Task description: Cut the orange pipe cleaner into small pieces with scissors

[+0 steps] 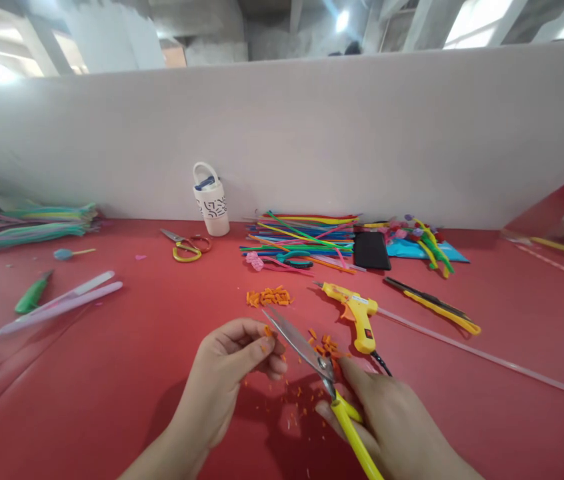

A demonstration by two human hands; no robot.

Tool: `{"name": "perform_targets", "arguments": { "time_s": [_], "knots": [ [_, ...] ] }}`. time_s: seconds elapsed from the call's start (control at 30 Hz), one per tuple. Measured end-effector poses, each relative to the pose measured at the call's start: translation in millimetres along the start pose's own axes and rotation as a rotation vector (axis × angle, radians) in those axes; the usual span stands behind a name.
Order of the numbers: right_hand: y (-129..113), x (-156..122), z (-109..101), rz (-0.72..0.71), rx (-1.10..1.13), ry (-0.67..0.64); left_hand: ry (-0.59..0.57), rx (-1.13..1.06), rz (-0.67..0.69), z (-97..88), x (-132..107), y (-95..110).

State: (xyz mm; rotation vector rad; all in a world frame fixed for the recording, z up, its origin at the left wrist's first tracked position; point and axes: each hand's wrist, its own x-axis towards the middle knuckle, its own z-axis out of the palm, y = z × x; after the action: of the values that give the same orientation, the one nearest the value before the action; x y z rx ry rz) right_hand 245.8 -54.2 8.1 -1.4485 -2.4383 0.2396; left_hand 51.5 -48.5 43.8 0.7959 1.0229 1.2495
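Note:
Between the thumb and fingers of my left hand (239, 353) is a small orange piece (268, 331), pinched close to the scissor tips. My right hand (387, 407) grips a pair of scissors (307, 350) with yellow handles; the blades point up and left toward that piece. Part of the handles is hidden by my fingers. Beyond my hands lies a heap of cut orange pieces (269, 297). More orange pieces (326, 345) are scattered beside the blades, and tiny orange scraps (299, 400) dot the red table under my hands.
A yellow glue gun (357, 310) with a clear stick lies right of the scissors, near a yellow-handled tool (437, 307). Behind are pipe cleaners (302, 237), a black phone (372, 251), a white cup (213, 210) and other scissors (186, 247). A pale partition (282, 140) borders the red table.

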Motion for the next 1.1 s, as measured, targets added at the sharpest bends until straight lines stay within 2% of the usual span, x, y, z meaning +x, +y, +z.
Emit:
{"name": "perform_targets", "arguments": {
  "time_s": [0.13,0.23,0.37,0.67,0.93,1.1],
  "knots": [
    [4,-1,4,-0.112,-0.094,0.064,0.013,-0.033,0.010,-1.7,-1,0],
    [5,-2,7,-0.137,-0.104,0.081,0.003,-0.078,0.019,-2.5,-1,-2],
    [5,-2,9,-0.138,-0.091,0.097,0.006,-0.127,-0.014,-1.5,-2,-4],
    [-1,-1,10,-0.158,-0.030,0.109,0.038,-0.236,0.036,4.7,-5,-9],
    [-1,-1,12,-0.149,0.001,0.097,0.069,-0.231,0.045,5.1,-5,-8],
    [-1,-2,11,-0.171,-0.017,0.136,0.064,-0.235,0.040,4.7,-4,-9]
  ]
}}
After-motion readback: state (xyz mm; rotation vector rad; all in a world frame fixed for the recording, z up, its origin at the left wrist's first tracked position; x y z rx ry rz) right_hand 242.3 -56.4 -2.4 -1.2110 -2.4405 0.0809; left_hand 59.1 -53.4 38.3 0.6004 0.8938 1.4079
